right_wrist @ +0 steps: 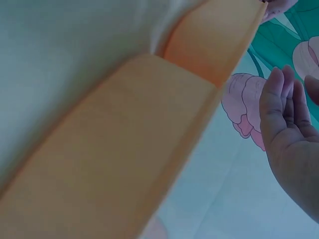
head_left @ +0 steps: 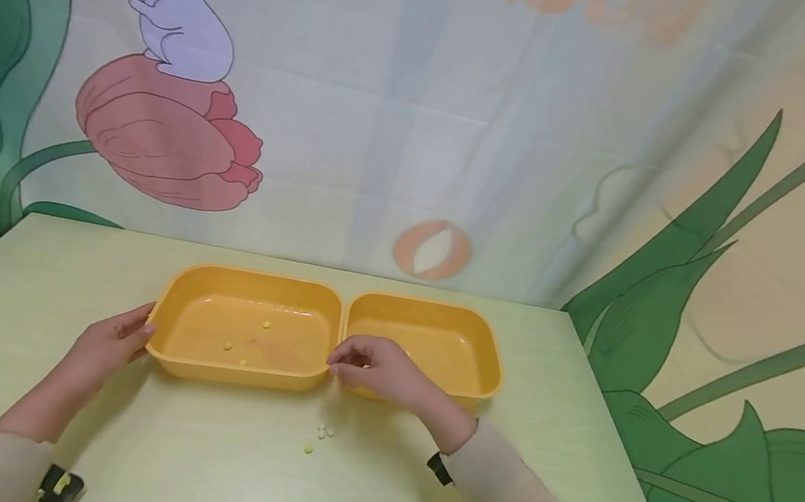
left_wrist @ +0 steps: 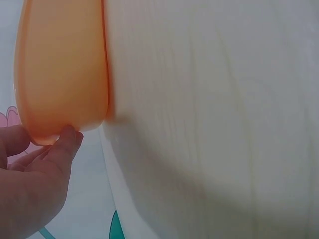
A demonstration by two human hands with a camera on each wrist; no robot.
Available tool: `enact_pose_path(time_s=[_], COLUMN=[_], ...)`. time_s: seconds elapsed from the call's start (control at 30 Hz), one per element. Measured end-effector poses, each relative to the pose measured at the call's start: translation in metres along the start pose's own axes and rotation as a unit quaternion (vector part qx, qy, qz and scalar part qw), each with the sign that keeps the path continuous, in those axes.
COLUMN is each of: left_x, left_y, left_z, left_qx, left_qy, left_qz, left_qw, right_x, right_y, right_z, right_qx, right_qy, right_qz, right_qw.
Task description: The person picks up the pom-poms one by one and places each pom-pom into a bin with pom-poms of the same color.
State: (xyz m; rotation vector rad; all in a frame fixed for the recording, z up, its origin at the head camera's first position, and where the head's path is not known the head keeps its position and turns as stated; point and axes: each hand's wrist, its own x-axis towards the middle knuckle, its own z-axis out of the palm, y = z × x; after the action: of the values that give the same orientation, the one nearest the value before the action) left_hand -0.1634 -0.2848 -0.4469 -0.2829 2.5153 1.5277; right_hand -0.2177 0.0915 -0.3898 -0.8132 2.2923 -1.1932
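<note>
Left hand (head_left: 109, 343): thumb and fingers grip the left end of the left tray (head_left: 213, 373), thumb at the rim, fingers against the outer wall. The hold is presumably to steady the tray; light, level pressure serves best, since a downward push could tip it and roll the contents.

Left tray: three yellow beads (head_left: 266, 325) lie on its floor, well apart from one another, between the two hands and touching neither. The one nearest the front wall would probably be the hardest to pinch, with little room for a fingertip behind it.

Loose beads (head_left: 321, 431): three pale ones in a cluster and a yellow-green one just beside, on the table (head_left: 217, 469), in front of the trays and nearer the wearer than the right fingertips.

Right hand (head_left: 383, 368): above the place where the trays meet, index finger and thumb curved towards each other, their tips close together near the left tray's right corner. Whether a bead is pinched there cannot be told. The step seems to be handling single beads; a soft pinch and a low release should limit bouncing.

Right tray (head_left: 451, 350): end to end with the left, partly hidden by the hand.
</note>
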Motion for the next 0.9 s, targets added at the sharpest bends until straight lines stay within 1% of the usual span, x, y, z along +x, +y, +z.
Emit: enact_pose_path(time_s=[0.1,0.23,0.33,0.53,0.63,0.77,0.9], left_x=[-0.001,-0.001,-0.001,0.000,0.000,0.001,0.000], left_y=[0.000,-0.001,-0.002,-0.003,-0.003,-0.002,-0.002], left_z=[-0.001,-0.001,-0.001,-0.001,-0.001,-0.001,-0.001], left_qx=[0.000,0.002,0.002,0.003,0.003,0.004,0.004], left_qy=[0.001,0.002,0.002,-0.001,-0.002,-0.004,-0.006], left_qz=[-0.006,-0.004,-0.001,0.003,0.004,0.000,-0.001], left_qw=[1.0000,1.0000,1.0000,1.0000,1.0000,1.0000,1.0000], right_x=[-0.006,-0.012,-0.016,-0.022,-0.024,-0.025,-0.024], right_y=[0.007,0.016,0.023,0.032,0.035,0.039,0.045], right_z=[0.006,0.014,0.019,0.026,0.027,0.030,0.035], right_qx=[0.005,0.004,-0.010,-0.053,-0.061,-0.062,-0.050], right_qy=[0.005,-0.001,-0.008,-0.021,-0.029,-0.037,-0.045], right_qz=[0.000,0.012,0.025,0.033,0.042,0.057,0.082], right_qw=[1.0000,0.9999,0.9996,0.9978,0.9968,0.9957,0.9944])
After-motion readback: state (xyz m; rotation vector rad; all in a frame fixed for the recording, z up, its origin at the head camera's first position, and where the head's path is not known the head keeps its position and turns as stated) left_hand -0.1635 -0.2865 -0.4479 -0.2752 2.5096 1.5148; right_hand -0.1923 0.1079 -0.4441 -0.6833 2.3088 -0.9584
